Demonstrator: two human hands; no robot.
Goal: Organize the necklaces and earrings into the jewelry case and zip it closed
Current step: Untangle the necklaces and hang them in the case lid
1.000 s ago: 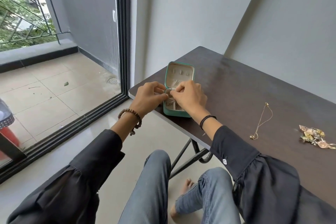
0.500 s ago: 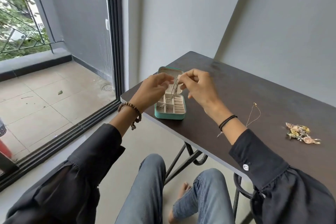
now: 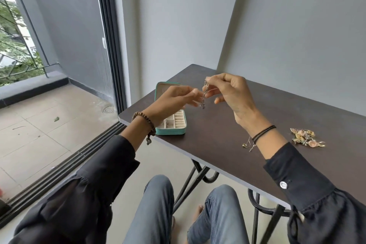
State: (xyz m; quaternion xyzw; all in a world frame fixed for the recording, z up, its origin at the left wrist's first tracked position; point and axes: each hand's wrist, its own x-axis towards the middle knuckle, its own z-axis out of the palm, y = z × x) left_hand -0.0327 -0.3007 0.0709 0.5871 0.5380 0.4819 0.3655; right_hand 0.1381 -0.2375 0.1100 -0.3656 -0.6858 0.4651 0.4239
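The right hand [image 3: 231,95] pinches a silver necklace [image 3: 204,95], which dangles above the table [image 3: 217,134] beside the open case [image 3: 174,127] at its front left corner. The left hand [image 3: 172,99], fingers loosely straight, is just beside it.

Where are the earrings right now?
Head view, right side: the earrings lie on the table, just right of the right forearm, far from the case.

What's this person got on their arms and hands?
Long, loose black sleeves cover both arms: the left sleeve and the right sleeve, whose cuff has a white button. Behind the left hand sits a brown bead bracelet with a small dangling charm; behind the right hand, thin black bands. No gloves.
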